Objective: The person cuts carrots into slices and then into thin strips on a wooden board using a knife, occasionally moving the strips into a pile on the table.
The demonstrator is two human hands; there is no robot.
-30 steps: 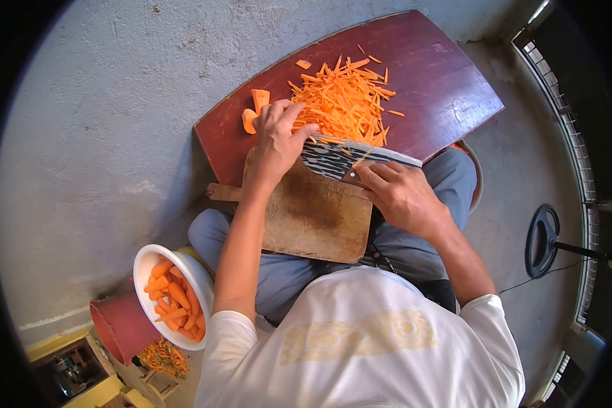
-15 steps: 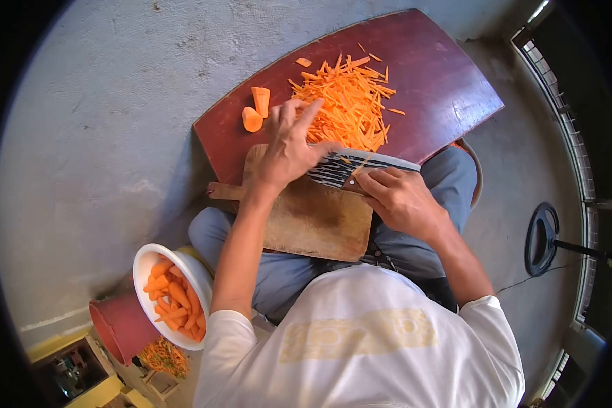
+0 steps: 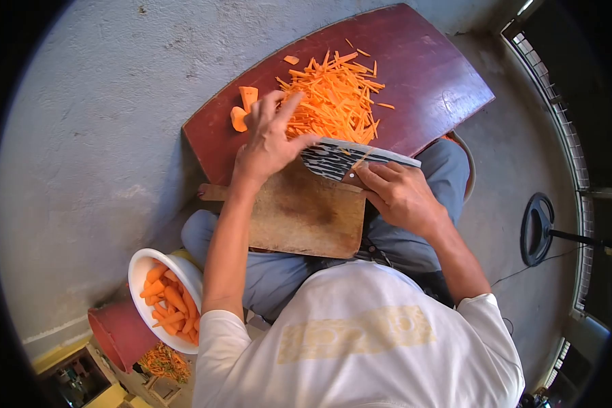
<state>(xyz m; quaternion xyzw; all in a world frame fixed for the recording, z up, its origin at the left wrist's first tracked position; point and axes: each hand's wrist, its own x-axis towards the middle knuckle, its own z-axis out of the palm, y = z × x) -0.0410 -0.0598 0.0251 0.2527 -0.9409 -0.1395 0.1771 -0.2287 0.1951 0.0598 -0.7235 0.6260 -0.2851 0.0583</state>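
My right hand (image 3: 402,196) grips a cleaver (image 3: 330,160) by its handle. The broad, dark-patterned blade lies over the far edge of a wooden cutting board (image 3: 309,216), with a strip of carrot stuck to it. My left hand (image 3: 268,139) is open, fingers spread, beside the blade's tip and the near left side of a heap of carrot strips (image 3: 336,95). That heap rests on a dark red tabletop (image 3: 432,61). Left of it are two carrot chunks, one upright-looking chunk (image 3: 249,97) and one rounder chunk (image 3: 239,119), close to my left fingers.
A white bowl of carrots (image 3: 173,299) stands at lower left, by a red bucket (image 3: 119,333) and a pile of peelings (image 3: 164,362). The wall (image 3: 95,136) borders the table's left side. A black steering-wheel-like ring (image 3: 537,230) on a rod is at right.
My left hand has shifted a little left, nearer the carrot chunks. The whole view has slid slightly left and up. The cleaver stays in my right hand.
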